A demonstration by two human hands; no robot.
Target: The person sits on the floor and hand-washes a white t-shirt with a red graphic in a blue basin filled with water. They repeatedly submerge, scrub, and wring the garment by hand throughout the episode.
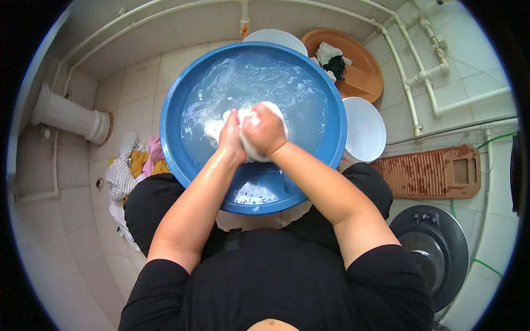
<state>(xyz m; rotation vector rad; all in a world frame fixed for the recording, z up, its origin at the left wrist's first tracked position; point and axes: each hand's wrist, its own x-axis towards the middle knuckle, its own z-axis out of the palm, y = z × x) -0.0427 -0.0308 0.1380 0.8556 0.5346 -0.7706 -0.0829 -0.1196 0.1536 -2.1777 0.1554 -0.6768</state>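
A large blue basin (pixel 170 124) of cloudy, rippling water stands on the floor between my knees. Above its near half, both hands press together on a wet white cloth (pixel 220 128), which bulges out on either side of them. My right hand (pixel 265 129) is closed in a fist around the bunched fabric. Against the cloth's left part lies my left hand (pixel 232 138), fingers together and wrapped on it; some fingertips are hidden. Below the hands, the basin's near side has a ridged washboard area (pixel 262 175).
Clothes (pixel 128 168) lie piled left of my knee. Behind and right are an orange basin (pixel 367 83) holding dark and white fabric, a white basin (pixel 276 38) and another white basin (pixel 364 129). A brown washboard (pixel 425 172) and black basin (pixel 455 243) lie right. White pipes (pixel 411 105) line the walls.
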